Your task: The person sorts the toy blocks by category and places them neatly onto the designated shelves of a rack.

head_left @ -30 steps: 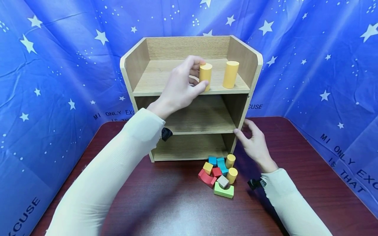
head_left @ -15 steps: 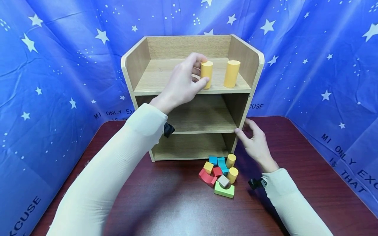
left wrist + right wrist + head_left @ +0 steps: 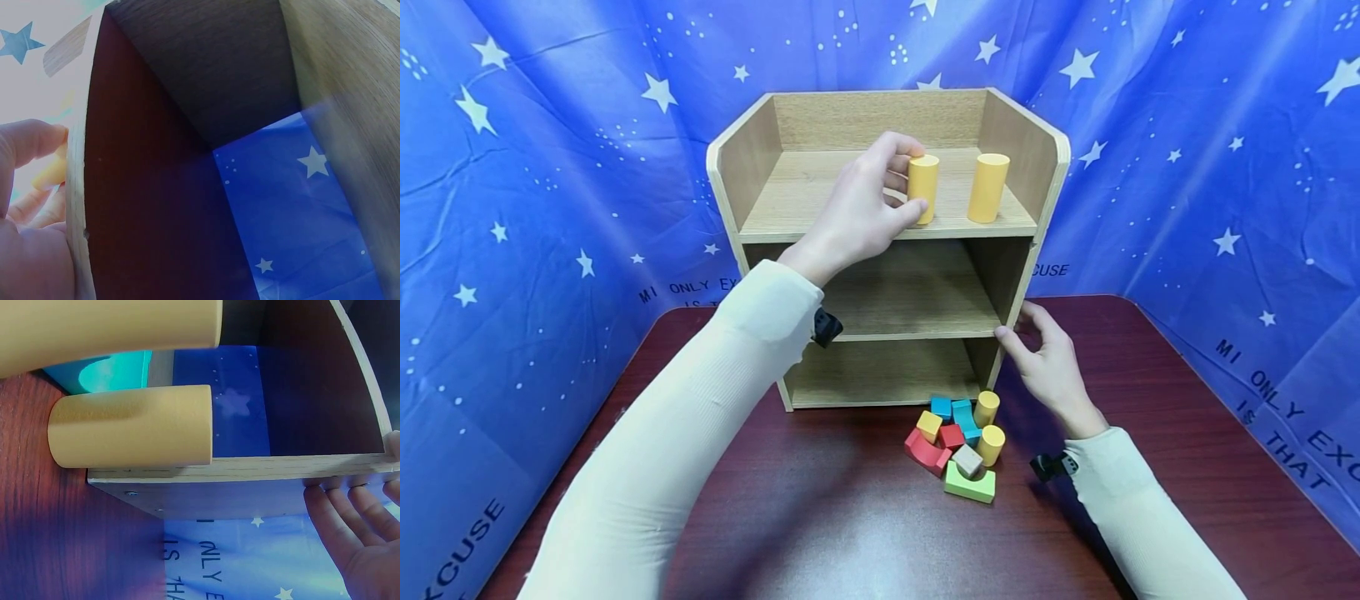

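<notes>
On the top board of the wooden shelf [image 3: 887,234], my left hand [image 3: 861,204] pinches an upright yellow cylinder block [image 3: 925,190] between thumb and fingers. A second yellow cylinder [image 3: 988,188] stands to its right, apart from it. In the left wrist view the hand [image 3: 31,187] is partly hidden by the shelf edge, and little of the block shows. Low on the shelf's right side, my right hand [image 3: 1051,371] grips the side panel, thumb at the front edge. The right wrist view shows its fingers [image 3: 340,528] against the panel's outer face.
In front of the shelf's lower right corner lies a cluster of blocks: a red arch [image 3: 927,452], a green arch [image 3: 969,484], a teal piece [image 3: 966,421], small cubes and two yellow cylinders [image 3: 991,446]. A blue star-patterned curtain [image 3: 550,167] surrounds the dark red table [image 3: 820,508].
Over the last second, my left hand and its cylinder have shifted very slightly back on the top board. The right hand stays at the shelf's side.
</notes>
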Tool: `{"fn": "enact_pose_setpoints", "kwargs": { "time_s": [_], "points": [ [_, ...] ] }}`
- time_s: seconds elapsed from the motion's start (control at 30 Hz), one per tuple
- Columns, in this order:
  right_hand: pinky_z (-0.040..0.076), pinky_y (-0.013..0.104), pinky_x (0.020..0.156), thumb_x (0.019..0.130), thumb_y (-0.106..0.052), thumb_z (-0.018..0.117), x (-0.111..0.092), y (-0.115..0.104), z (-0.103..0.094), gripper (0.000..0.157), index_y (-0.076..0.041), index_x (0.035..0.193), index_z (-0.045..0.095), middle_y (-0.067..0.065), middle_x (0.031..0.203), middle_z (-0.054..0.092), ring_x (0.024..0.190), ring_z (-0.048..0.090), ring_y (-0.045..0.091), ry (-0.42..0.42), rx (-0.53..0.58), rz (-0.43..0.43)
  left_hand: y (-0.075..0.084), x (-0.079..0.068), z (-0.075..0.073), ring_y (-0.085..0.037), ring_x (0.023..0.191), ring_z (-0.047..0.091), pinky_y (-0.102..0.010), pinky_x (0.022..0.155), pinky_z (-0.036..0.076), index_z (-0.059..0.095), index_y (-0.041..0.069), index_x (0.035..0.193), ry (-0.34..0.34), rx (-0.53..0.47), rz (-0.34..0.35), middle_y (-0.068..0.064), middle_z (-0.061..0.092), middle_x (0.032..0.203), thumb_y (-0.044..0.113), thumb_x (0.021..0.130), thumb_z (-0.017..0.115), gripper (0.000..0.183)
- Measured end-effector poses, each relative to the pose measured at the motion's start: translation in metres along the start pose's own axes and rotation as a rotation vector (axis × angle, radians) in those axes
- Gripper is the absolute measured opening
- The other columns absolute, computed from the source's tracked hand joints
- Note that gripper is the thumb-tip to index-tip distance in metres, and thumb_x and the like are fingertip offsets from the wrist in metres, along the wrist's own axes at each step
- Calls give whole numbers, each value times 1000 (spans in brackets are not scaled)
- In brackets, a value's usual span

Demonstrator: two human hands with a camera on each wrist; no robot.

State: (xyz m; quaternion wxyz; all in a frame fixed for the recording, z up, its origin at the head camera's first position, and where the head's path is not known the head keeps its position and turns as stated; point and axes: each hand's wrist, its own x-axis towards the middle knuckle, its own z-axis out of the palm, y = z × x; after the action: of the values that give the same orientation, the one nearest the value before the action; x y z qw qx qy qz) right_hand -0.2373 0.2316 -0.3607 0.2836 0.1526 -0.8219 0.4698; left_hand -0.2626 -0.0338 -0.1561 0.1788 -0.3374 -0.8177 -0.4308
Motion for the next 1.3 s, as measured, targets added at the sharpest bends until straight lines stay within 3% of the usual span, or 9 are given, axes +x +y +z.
{"fn": "enact_pose_setpoints", "kwargs": {
  "time_s": [0.63,1.0,1.3],
  "points": [
    [44,13,81,90,-14,66,0,-1,1,41,-7,128,57,11,106,64,94,54,1,-3,2,-4,1,-1,0,-13,95,60,-21,76,51,42,6,129,-5,-9,-22,-8,58,113,1,85,65,50],
    [44,13,81,89,-16,67,0,-2,0,40,-5,127,57,10,105,64,93,55,1,-2,-2,4,0,-9,-9,-14,98,58,-21,78,51,43,6,130,19,-38,-27,-9,55,117,0,84,66,52],
    [45,14,81,89,-16,67,0,-1,1,40,-6,127,57,11,104,64,93,55,2,5,-1,-1,-3,-20,-12,-21,102,58,-21,78,51,47,4,127,71,-30,45,-9,55,114,0,83,65,48]
  ]
}}
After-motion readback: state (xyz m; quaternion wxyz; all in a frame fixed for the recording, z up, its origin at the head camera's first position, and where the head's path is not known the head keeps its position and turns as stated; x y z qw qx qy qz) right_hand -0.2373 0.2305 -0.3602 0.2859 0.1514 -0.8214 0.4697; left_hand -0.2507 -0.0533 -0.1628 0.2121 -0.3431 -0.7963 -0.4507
